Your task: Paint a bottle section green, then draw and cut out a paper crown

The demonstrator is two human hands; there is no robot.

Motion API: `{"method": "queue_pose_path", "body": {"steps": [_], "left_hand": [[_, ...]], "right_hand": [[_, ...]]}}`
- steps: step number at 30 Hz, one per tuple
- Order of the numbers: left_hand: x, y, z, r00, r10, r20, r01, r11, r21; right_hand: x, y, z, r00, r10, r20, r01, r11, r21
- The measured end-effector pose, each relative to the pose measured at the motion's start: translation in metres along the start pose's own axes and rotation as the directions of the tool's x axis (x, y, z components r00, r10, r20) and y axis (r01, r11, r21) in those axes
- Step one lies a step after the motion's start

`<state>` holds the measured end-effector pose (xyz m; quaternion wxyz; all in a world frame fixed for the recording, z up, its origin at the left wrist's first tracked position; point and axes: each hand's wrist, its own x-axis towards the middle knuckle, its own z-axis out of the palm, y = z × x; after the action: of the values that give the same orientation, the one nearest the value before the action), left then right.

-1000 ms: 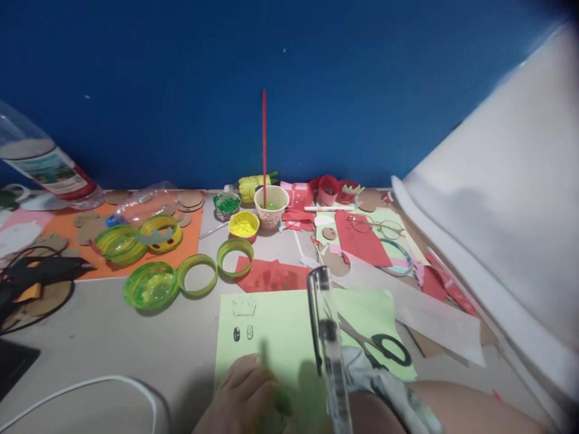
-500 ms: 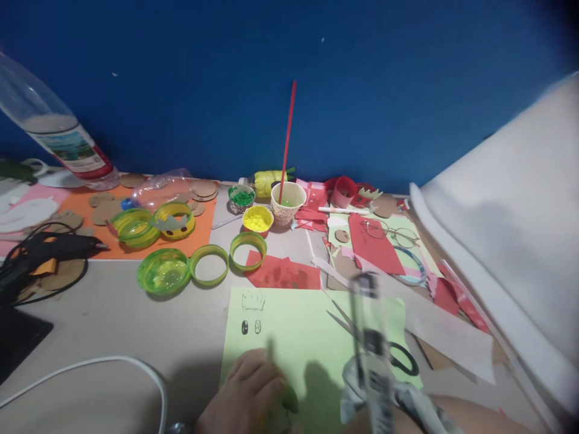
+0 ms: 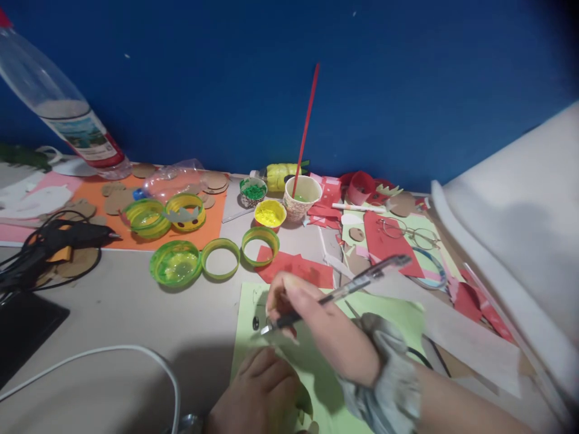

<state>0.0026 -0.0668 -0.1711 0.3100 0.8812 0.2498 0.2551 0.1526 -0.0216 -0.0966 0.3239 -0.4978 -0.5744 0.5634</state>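
My right hand [image 3: 312, 316] grips a clear-barrelled pen [image 3: 357, 283] between thumb and fingers. Its tip points down-left, close to a small black oval drawn on the light green paper [image 3: 384, 304]; whether it touches the paper I cannot tell. Fingers curled, my left hand [image 3: 257, 392] is closed low over the same sheet. A small greenish edge shows at its right side, mostly hidden by the hand. Behind my right wrist, only part of the scissors' black handle [image 3: 420, 357] shows. My right hand covers most of the crown drawing.
Green plastic rings [image 3: 220, 259] and a green dish [image 3: 175, 265] stand left of the paper. Behind are a yellow paint cup [image 3: 270, 216], a green one [image 3: 253, 191] and a paper cup [image 3: 302, 202] with a red stick. A glue gun [image 3: 67, 235] and white cable [image 3: 136, 348] lie left.
My right hand has come in from the lower right with the pen, over the drawings on the paper. The pen has turned from upright to slanting. My left hand stays low on the sheet.
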Motion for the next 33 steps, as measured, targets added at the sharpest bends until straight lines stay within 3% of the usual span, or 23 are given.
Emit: {"method": "queue_pose_path", "body": {"steps": [3,9,14,23,33], "left_hand": [[0.005,0.001,-0.005,0.989,0.061,-0.133,-0.066,0.997,-0.036],[0.006,0.001,0.001,0.951,0.042,-0.305,-0.047,0.999,-0.009],[0.006,0.003,-0.009,0.989,0.073,-0.131,-0.079,0.996,-0.041],[0.004,0.006,-0.004,0.986,-0.001,-0.169,-0.01,0.998,-0.063],[-0.007,0.005,-0.001,0.996,-0.088,-0.027,0.08,0.973,-0.218]], "right_hand": [[0.017,0.017,0.002,0.997,0.074,0.028,-0.075,0.997,0.011],[0.024,0.028,0.002,0.996,0.041,-0.084,-0.067,0.94,-0.336],[0.025,0.026,0.001,0.996,0.04,-0.077,-0.065,0.93,-0.361],[0.026,0.027,0.002,0.995,0.069,-0.077,-0.093,0.924,-0.37],[0.025,0.032,0.0,1.0,-0.008,-0.03,-0.002,0.947,-0.322]]}}
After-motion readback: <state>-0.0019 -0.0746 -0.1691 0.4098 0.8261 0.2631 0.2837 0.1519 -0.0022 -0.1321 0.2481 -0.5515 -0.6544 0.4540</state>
